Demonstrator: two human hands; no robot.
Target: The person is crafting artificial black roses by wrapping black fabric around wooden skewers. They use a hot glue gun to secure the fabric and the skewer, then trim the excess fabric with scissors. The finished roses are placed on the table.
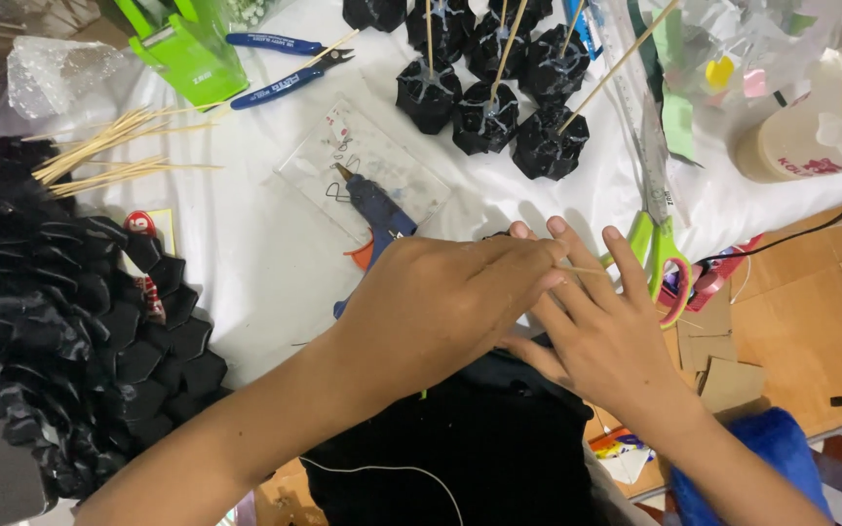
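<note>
Left hand (440, 302) and right hand (601, 326) meet, fingers pinching a thin wooden stick (585, 270); blue glue gun (380, 216) lies just beyond the left.

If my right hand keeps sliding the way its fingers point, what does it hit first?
Probably the green-handled scissors: the right hand points up and slightly right, and its fingertips are nearly at the handles. Depth is unclear; it might pass just left of them.
</note>
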